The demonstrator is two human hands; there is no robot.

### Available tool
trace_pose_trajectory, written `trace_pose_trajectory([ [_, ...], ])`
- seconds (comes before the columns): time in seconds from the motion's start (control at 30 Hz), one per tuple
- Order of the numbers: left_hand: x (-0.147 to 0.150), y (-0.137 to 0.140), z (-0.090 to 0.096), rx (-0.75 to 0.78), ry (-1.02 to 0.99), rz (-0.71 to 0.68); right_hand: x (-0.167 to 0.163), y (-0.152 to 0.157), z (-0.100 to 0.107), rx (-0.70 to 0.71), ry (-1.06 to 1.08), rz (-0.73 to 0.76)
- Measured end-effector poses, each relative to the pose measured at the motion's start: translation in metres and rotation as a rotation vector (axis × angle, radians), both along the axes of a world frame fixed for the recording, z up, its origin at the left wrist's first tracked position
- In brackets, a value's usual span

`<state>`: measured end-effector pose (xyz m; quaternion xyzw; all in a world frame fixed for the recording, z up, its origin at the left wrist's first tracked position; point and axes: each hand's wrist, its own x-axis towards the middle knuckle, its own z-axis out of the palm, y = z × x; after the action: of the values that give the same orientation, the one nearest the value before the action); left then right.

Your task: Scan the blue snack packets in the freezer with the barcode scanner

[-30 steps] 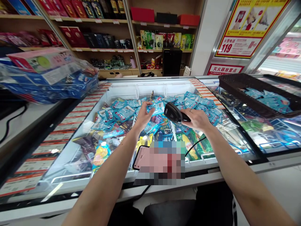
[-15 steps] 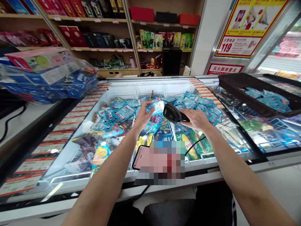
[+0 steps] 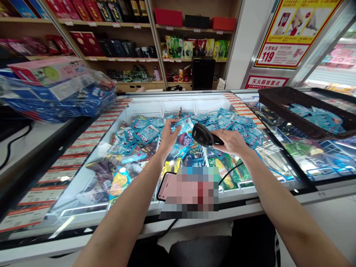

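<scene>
A small blue packet (image 3: 185,125) is pinched between the thumb and fingers of my left hand (image 3: 170,134), over the middle of the freezer. My right hand (image 3: 230,141) is wrapped round the handle of a black barcode scanner (image 3: 202,135), whose head points left toward the packet, a small gap apart from it. The scanner's black cable (image 3: 231,170) hangs below my right hand. Many similar blue packets (image 3: 147,133) are spread on both sides of my hands. Below my wrists lies a phone (image 3: 168,186), partly covered by a pixelated patch.
The chest freezer's glass (image 3: 75,189) covers colourful bagged goods. At the right stands a brown basket (image 3: 294,118) with more blue packets. Plastic-wrapped boxes (image 3: 61,89) are stacked on the left. Behind are stocked shelves (image 3: 116,59) and a black box-shaped unit (image 3: 203,73).
The blue packet in my left hand has tilted and shifted slightly left. My right hand and the scanner have moved very slightly left.
</scene>
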<state>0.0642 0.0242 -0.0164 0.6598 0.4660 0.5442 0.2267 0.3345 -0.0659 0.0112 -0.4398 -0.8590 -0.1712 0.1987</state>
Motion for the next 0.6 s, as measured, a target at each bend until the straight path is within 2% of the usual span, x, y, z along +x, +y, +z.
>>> trace_pose_trajectory([
  [0.23,-0.0036,0.0108,-0.0072,-0.038,-0.177,-0.041,-0.0016,-0.0015,0.0008,0.012,0.005,0.005],
  [0.6,-0.0026,0.0067,-0.0047,-0.092,-0.079,0.0,-0.0042,-0.0044,0.0057,-0.003,0.008,0.026],
])
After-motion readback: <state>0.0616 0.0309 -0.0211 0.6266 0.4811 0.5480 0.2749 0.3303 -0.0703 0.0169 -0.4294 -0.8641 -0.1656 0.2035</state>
